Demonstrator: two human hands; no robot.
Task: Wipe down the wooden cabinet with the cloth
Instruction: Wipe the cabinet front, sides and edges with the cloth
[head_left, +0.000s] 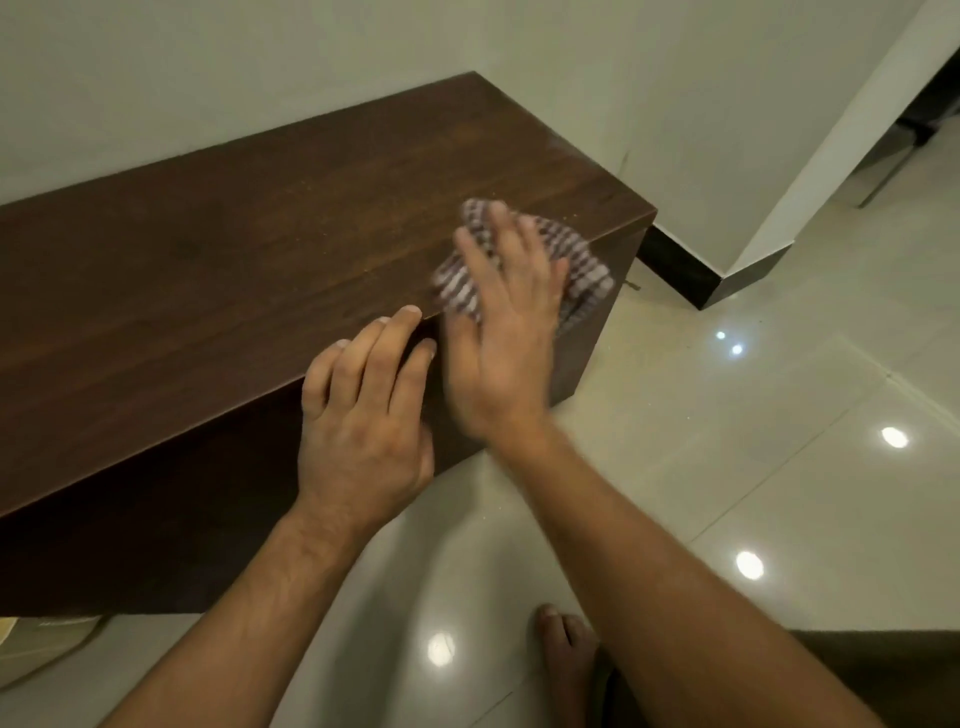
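Observation:
A long, low, dark wooden cabinet (249, 244) stands against the pale wall. A checked cloth (582, 260) lies on its top near the right front corner. My right hand (504, 332) presses flat on the cloth with straight fingers and looks motion-blurred. Just left of it, my left hand (363, 405) rests over the cabinet's front edge, fingertips on the top.
Glossy pale floor tiles (727, 467) spread to the right and in front. A white wall corner with a dark skirting (727, 280) juts out right of the cabinet. My bare foot (566, 654) stands on the floor below my arms. Fine specks of dust dot the cabinet top.

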